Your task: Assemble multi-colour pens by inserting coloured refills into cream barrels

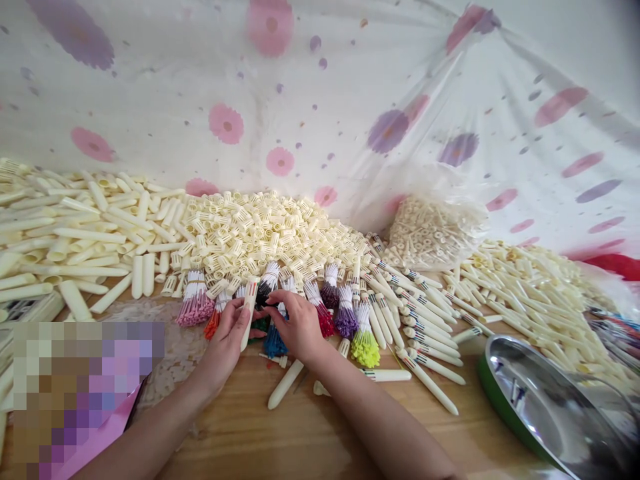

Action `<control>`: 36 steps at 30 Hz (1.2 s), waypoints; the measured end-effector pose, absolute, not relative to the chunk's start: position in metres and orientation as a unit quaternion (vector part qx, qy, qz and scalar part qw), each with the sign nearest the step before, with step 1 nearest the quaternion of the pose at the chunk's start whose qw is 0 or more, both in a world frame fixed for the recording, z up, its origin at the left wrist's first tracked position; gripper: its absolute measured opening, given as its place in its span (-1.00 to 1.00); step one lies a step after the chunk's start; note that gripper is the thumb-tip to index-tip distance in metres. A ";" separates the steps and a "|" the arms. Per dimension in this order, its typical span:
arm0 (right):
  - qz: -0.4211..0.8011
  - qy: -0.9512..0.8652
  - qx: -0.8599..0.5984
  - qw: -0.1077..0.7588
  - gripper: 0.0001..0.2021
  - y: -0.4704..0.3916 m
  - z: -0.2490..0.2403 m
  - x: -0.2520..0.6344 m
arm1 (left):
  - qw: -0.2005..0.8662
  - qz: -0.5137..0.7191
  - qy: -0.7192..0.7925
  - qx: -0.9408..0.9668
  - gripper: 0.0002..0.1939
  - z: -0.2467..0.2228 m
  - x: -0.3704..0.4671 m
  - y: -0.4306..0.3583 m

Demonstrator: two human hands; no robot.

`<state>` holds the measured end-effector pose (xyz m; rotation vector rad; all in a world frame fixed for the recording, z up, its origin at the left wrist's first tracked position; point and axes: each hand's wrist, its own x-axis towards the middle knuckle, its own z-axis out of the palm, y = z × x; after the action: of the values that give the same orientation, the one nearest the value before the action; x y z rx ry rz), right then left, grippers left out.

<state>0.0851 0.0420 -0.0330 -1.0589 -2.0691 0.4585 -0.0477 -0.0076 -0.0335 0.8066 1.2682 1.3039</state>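
My left hand (231, 330) holds a multicolour pen (249, 310); from here I can't tell whether my right hand (299, 328) grips anything.

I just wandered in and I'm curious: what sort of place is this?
Likely a small hand-assembly workspace, perhaps in a home. Heaped cream tubes and bundles of colour-tipped sticks suggest piecework with many like parts; the flower-patterned sheet behind looks more homely than factory-like.
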 end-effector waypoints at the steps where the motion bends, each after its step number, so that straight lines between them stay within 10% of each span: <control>1: 0.170 -0.815 -0.411 0.372 -0.91 0.043 -0.034 0.084 | 0.547 0.549 0.534 0.339 -0.57 -0.034 -0.048 -0.008; 9: 0.431 -0.631 -0.427 0.483 -0.76 0.048 -0.029 0.080 | 0.560 0.557 0.509 0.342 -0.67 -0.035 -0.049 -0.009; 22: 0.113 -0.858 -0.346 0.362 -0.76 0.051 -0.035 0.095 | 0.534 0.602 0.487 0.340 -0.73 -0.034 -0.049 -0.010; 36: 0.283 -0.822 -0.373 0.326 -0.61 0.065 -0.031 0.105 | 0.503 0.596 0.528 0.336 -0.70 -0.036 -0.051 -0.008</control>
<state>0.1046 0.0654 -0.0314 -0.9768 -2.1540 0.7408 -0.0506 -0.0077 -0.0361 0.8122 1.2746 1.4398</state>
